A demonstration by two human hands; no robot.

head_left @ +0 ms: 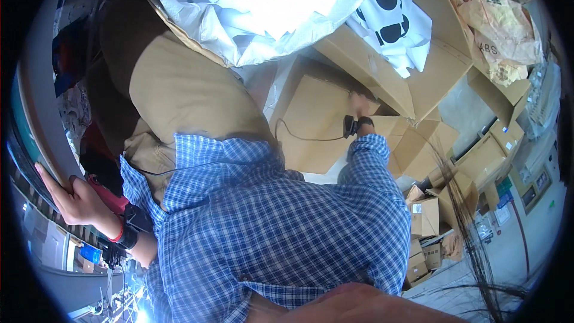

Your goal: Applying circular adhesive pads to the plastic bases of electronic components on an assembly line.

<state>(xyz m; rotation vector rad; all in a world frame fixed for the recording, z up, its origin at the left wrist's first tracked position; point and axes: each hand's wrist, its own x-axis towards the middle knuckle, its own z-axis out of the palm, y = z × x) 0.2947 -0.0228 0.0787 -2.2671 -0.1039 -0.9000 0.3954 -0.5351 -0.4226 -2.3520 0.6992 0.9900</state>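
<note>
Head cam had the cardboard box [314,110] just left of the right hand [360,106], whose grip was too blurry to tell; straight-fingered left hand [79,201] was way farther off.

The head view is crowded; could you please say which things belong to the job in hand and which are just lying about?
Likely the job: right hand, nearest cardboard box.
Apparently lying about: crumpled beige bag, white sheet with black shapes, stacked boxes.
</note>
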